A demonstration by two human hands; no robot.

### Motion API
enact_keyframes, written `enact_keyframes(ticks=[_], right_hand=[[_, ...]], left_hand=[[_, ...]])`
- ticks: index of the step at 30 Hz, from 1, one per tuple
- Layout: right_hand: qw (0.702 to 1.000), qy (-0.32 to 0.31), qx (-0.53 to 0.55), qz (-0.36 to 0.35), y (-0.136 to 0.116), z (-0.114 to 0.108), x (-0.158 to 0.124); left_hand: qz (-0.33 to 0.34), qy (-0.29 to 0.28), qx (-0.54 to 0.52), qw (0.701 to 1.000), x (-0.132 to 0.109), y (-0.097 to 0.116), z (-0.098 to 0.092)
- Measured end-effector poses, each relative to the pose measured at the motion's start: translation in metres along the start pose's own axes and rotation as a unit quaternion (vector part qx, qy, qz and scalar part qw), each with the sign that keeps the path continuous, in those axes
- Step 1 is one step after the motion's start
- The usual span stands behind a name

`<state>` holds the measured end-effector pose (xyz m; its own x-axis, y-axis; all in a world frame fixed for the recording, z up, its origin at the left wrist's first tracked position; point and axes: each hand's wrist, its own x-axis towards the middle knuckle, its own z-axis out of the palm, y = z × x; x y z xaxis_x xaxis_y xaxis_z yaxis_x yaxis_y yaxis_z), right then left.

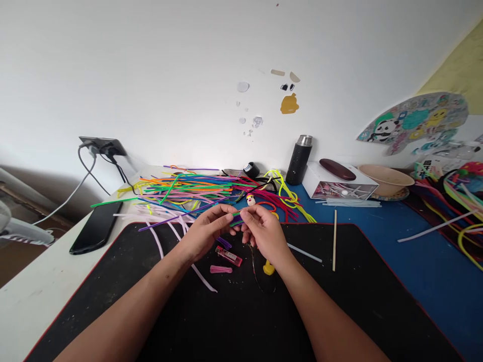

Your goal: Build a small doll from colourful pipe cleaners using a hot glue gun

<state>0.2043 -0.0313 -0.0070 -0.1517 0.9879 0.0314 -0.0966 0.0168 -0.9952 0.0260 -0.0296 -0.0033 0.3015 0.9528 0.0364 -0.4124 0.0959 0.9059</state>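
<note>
Above the black mat (226, 322), my left hand (206, 230) and my right hand (267, 232) meet, both closed. Thumbs and fingertips pinch a short green and purple bundle, apparently pipe cleaners (236, 219), from its two sides. My fingers hide part of it. Just below the hands lie a red lighter (229, 256) and a short pink fuzzy bundle (221, 269). A yellow object (268, 267) rests beside my right wrist, near a thin dark cord (254, 266). Behind the fingertips stands a small figure with a white face (250, 200).
Loose pipe cleaners (188, 186) of many colours are heaped along the wall. A phone (96, 229) lies left. To the right are a black thermos (299, 161), a white box (339, 187), a beige bowl (385, 176), a wooden stick (334, 241) and a translucent glue stick (305, 252).
</note>
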Motion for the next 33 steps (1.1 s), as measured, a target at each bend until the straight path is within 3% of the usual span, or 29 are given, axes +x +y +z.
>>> enact_keyframes(ticks=[9, 28, 33], right_hand=[[1.000, -0.008, -0.005, -0.001, 0.002, -0.001, 0.000], [1.000, -0.029, -0.007, 0.002, 0.000, -0.001, 0.000], [0.999, -0.027, 0.017, -0.001, -0.003, 0.000, 0.000]], left_hand=[[-0.005, -0.003, 0.009, 1.000, 0.001, -0.002, -0.003], [-0.095, -0.018, -0.092, 0.991, 0.002, -0.004, -0.009], [-0.085, -0.003, -0.145, 0.986, 0.005, -0.005, -0.011]])
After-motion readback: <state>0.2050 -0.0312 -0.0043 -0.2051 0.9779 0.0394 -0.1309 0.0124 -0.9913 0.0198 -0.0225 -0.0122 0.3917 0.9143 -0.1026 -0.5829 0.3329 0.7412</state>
